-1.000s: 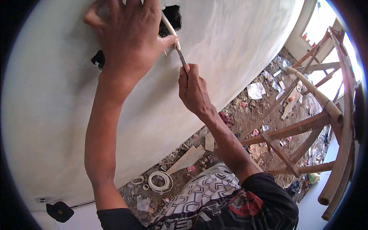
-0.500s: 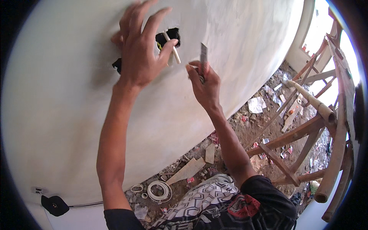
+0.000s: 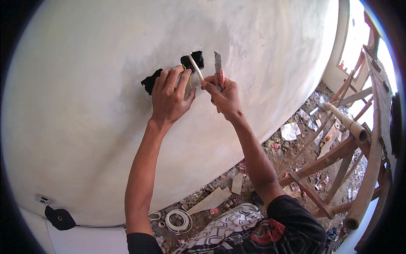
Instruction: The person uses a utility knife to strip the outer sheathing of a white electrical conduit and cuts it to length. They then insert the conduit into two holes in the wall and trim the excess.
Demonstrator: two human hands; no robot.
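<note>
A white plastered wall (image 3: 105, 84) fills most of the view, with a dark hole (image 3: 195, 59) cut into it. A white cable (image 3: 196, 67) comes out of the hole, with thin yellow-green wires beside it. My left hand (image 3: 169, 95) rests against the wall just under the hole, its fingers up around the wires and the base of the cable. My right hand (image 3: 224, 91) holds a utility knife (image 3: 218, 70) with a red handle, blade pointing up, and its fingertips pinch the cable's free end.
A rough wooden and bamboo ladder frame (image 3: 351, 139) stands at the right. Rubble, paper scraps and board pieces (image 3: 211, 200) litter the floor. A coil of white cable (image 3: 177, 220) lies near the wall's foot. A dark fitting (image 3: 59, 217) sits low left. A window (image 3: 355, 38) is top right.
The view has shifted, so the hole and both hands sit lower and further right. My left hand has slid down below the hole. The knife stays upright beside the cable.
</note>
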